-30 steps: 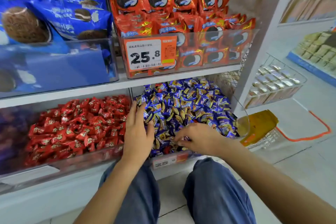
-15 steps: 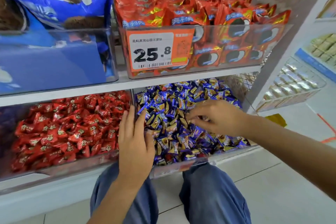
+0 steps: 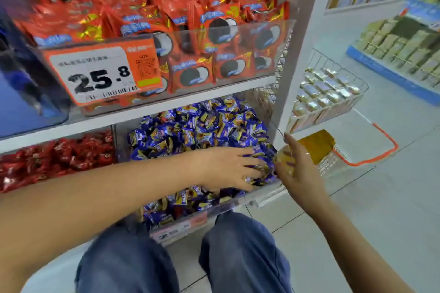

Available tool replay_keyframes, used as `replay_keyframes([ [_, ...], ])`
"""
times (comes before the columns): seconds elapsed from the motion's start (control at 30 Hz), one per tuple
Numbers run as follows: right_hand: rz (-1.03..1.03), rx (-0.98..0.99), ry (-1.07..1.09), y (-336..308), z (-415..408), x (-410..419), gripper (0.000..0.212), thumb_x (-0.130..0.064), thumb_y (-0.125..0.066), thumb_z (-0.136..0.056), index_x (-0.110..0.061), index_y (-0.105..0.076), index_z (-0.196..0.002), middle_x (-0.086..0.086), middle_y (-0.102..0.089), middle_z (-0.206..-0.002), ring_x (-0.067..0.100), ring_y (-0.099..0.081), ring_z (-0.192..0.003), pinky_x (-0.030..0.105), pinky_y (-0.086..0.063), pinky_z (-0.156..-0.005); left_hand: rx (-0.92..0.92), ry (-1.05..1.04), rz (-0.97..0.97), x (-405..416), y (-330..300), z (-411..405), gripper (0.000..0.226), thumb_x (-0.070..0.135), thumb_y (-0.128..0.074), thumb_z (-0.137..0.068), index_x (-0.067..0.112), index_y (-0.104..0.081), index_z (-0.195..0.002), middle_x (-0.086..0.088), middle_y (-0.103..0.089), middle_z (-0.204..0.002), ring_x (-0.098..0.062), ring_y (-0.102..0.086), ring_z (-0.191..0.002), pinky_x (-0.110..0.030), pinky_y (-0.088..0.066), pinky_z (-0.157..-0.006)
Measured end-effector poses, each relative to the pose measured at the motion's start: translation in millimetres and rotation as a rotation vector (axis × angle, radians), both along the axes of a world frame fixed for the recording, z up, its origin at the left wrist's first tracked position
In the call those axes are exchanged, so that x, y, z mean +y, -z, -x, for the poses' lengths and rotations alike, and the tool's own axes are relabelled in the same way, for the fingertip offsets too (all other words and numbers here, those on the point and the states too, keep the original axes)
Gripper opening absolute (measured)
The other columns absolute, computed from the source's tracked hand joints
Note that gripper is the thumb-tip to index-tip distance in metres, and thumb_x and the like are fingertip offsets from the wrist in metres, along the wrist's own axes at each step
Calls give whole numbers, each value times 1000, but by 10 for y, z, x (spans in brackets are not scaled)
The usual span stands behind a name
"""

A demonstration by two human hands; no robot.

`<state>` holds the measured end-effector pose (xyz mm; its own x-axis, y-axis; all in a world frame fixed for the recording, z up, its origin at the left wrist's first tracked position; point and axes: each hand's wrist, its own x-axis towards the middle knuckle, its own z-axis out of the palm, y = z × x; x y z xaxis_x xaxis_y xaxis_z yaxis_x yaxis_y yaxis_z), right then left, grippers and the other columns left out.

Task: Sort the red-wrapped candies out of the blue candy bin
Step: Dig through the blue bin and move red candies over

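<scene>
Blue-wrapped candies (image 3: pixel 209 126) fill the clear bin (image 3: pixel 238 200) on the lower shelf. The neighbouring bin to the left holds red-wrapped candies (image 3: pixel 59 157). My left hand (image 3: pixel 232 169) reaches across into the right side of the blue pile, fingers spread, with the tips sunk among the wrappers. My right hand (image 3: pixel 298 169) lies against the outside of the bin's clear right wall, thumb pointing up, holding nothing I can see. The picture is blurred, and no red wrapper shows plainly among the blue ones.
Above is a bin of orange-red cookie packs (image 3: pixel 190 31) with a 25.8 price tag (image 3: pixel 102 74). A wire basket of small packs (image 3: pixel 328 93) hangs to the right. A yellow bag (image 3: pixel 316 143) lies on the floor. My knees (image 3: pixel 238 257) are under the shelf.
My left hand swept from the bin's left edge across to its right side. My right hand left the candy pile and moved out to the bin's right wall. The view shifted right.
</scene>
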<state>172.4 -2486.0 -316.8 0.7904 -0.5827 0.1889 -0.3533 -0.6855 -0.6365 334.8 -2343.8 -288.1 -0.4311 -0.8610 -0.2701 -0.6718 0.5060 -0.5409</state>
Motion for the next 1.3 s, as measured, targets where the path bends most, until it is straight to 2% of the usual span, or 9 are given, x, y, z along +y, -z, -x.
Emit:
replay_keyframes([
  [0.1,18,12,20,133,-43,13,43,-8,-56,-90,-19,-53,-132,4,-43,-143,24,-46,-126,45,-45,-98,-88,-49,-140,-157,42,12,68,44,-67,-81,26,-38,-140,-6,-33,-150,-31,-9,-146,-54,-6,-117],
  [0.3,-3,64,-7,260,61,-27,40,4,-45,-91,-19,-65,-117,-2,-51,-139,17,-43,-131,13,-27,-86,182,-243,23,196,127,-274,64,43,-86,-57,25,-64,-114,-7,-56,-131,-35,-38,-135,-57,-37,-105],
  [0.47,-37,-8,36,334,44,4,38,4,-45,-91,-20,-69,-108,-2,-53,-137,18,-46,-130,17,-29,-90,247,-458,53,601,53,-371,67,53,-85,-52,27,-65,-110,-7,-61,-125,-31,-47,-130,-60,-36,-104],
  [0.63,-48,-24,48,385,42,22,37,3,-45,-91,-21,-70,-103,0,-51,-139,19,-44,-132,21,-30,-94,384,-593,172,822,14,-270,48,65,-46,-76,31,-74,-94,1,-62,-127,-25,-42,-134,-54,-13,-114],
  [0.77,-63,-37,62,410,40,34,36,3,-45,-92,-20,-70,-103,-1,-51,-139,19,-44,-131,23,-31,-96,554,-503,230,555,-120,-142,27,37,-53,-85,23,-73,-97,5,-69,-105,-20,-60,-107,-41,-43,-103],
  [0.87,-85,-36,59,413,51,22,35,2,-44,-92,-19,-70,-104,-2,-51,-139,18,-43,-131,23,-30,-96,477,-377,-84,349,24,4,22,26,-56,-88,15,-68,-103,0,-66,-98,-23,-59,-93,-41,-51,-82],
  [0.97,-106,-52,51,408,56,18,35,2,-44,-92,-20,-70,-101,-2,-51,-139,19,-44,-130,26,-32,-98,262,-464,-321,260,139,44,43,39,-58,-88,17,-55,-125,-5,-51,-129,-26,-50,-113,-43,-43,-93],
  [1.13,-119,-80,81,419,56,44,35,0,-42,-93,-21,-70,-97,-5,-52,-138,17,-46,-128,27,-35,-95,-44,-506,-343,302,313,148,70,28,-56,-88,14,-23,-148,-21,-7,-156,-41,-19,-139,-57,-20,-112],
  [1.3,-129,-84,89,425,50,57,34,0,-42,-93,-22,-69,-95,-6,-52,-138,17,-47,-127,28,-37,-91,54,-554,-246,381,394,157,67,14,-58,-89,12,-24,-147,-21,-4,-157,-39,-38,-128,-50,-34,-99],
])
